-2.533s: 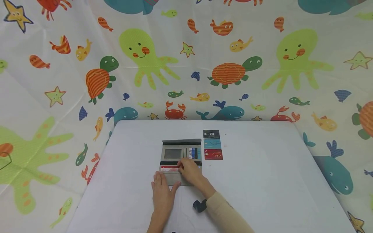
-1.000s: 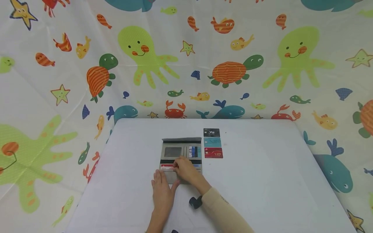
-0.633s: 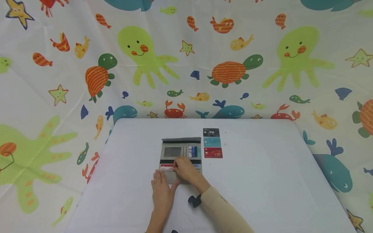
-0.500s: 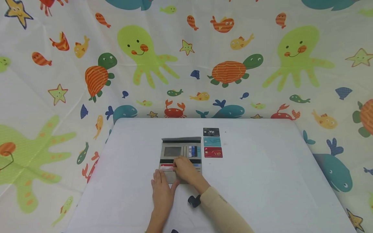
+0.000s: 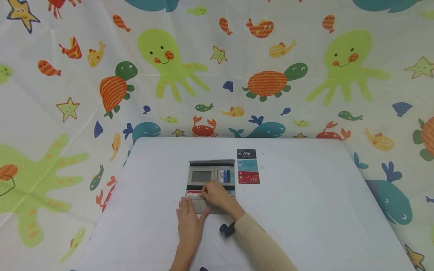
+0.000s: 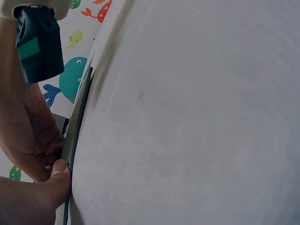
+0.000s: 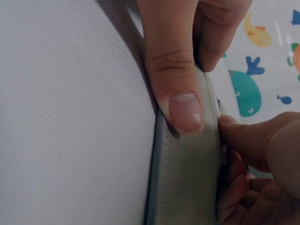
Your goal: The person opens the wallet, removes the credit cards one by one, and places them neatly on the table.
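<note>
An unfolded grey wallet [image 5: 200, 206] lies on the white table, with black strips, a dark window pocket and card slots. The left hand [image 5: 188, 218] rests on its lower left part, fingers straight; its thumb [image 7: 187, 115] presses the stitched near edge in the right wrist view. A red-and-white card [image 5: 194, 193] shows along the lower pocket. The right hand [image 5: 217, 195] pinches this card between thumb and curled fingers and covers the card's right part. In the left wrist view, the right hand [image 6: 28, 122] is beyond the wallet's edge, near the left thumb [image 6: 60, 176].
Three cards lie in a column right of the wallet: a black card [image 5: 246, 154], a teal card [image 5: 247, 165] and a red card [image 5: 249, 177]. Several blue-toned cards [image 5: 225, 176] sit in the wallet's upper right slots. A sea-animal curtain [image 5: 217, 90] hangs behind the table [image 5: 305, 210].
Over the earlier frames the right hand has shifted a little left along the red-and-white card and now covers more of it. The left hand has stayed in place.
</note>
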A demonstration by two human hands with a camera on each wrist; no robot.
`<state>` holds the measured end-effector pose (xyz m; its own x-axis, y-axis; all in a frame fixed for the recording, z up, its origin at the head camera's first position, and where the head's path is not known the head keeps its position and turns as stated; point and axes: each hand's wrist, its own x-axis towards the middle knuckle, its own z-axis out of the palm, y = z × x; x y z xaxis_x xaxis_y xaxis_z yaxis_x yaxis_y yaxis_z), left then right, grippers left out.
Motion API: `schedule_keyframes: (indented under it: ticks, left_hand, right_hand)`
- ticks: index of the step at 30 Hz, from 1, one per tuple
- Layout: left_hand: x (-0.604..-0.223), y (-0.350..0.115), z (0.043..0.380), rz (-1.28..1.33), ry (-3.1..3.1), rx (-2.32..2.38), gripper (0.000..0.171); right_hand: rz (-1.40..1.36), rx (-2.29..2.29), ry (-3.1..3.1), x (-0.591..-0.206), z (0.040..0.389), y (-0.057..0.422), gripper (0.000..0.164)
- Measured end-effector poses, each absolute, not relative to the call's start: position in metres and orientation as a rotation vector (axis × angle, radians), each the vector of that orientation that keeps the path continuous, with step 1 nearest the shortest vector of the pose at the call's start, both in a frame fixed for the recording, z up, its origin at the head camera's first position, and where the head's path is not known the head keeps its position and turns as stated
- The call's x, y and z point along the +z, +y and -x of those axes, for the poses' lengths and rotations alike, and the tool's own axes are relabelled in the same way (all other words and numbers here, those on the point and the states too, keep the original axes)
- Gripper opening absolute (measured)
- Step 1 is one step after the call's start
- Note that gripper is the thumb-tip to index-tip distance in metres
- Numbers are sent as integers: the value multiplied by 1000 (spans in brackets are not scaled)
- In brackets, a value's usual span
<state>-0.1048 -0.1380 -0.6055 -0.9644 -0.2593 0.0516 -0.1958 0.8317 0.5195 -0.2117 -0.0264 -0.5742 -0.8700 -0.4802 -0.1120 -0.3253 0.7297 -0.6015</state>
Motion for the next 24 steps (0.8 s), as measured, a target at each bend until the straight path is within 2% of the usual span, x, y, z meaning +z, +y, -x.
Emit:
schedule_keyframes:
  ticks: [24]
  left_hand:
    - [-608, -143, 101, -336, -2903, -785, 96]
  right_hand:
    - [589, -674, 2902, -582, 205, -40, 13]
